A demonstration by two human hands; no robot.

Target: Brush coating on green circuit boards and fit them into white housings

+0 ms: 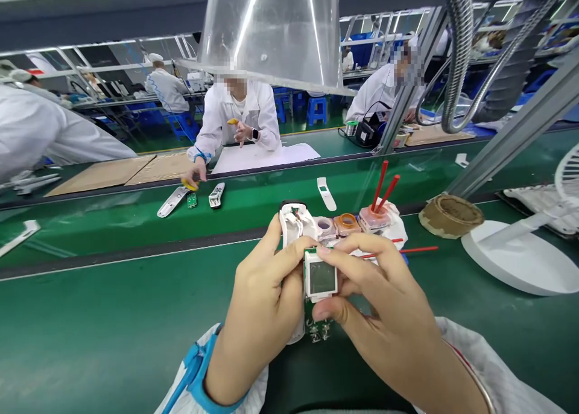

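Pinching the display [322, 277] at five o'clock from view centre, the right hand [391, 305] grips its white frame [307, 281], wisely: it looks light, fragile; the left hand [265, 287] is clamped round the casing [292, 226], probably stiff and slick

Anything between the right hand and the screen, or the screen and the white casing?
Nothing visible separates the right hand from the small screen; they touch. A finger of the left hand crosses between the screen and the top of the white casing.
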